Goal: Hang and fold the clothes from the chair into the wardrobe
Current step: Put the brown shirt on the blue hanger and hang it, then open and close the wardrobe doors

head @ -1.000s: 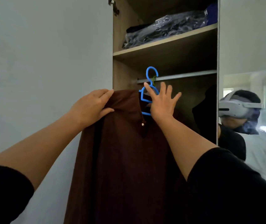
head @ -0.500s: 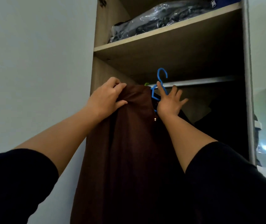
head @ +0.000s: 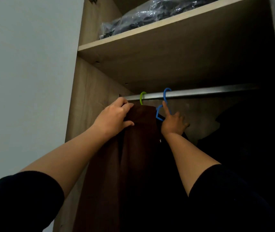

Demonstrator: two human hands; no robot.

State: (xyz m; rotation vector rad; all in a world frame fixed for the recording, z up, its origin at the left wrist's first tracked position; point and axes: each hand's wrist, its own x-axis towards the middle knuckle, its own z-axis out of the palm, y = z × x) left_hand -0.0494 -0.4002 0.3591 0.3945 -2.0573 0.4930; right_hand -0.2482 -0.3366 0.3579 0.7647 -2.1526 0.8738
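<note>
The left hand (head: 115,117) pinches the shoulder of the brown garment (head: 133,164); the right hand (head: 173,123), mostly open, steadies the blue hanger (head: 166,97) on the rail (head: 208,92). The soft cloth could slip, so I would hold it near the hanger.

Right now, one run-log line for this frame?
stage: hanging | blue hanger hook over rail | left hand grips brown garment | right hand on hanger

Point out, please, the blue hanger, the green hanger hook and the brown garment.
blue hanger (head: 166,93), head view, on its hook at the rail.
green hanger hook (head: 142,96), head view, on its curve.
brown garment (head: 133,164), head view, mid-cloth.
</note>
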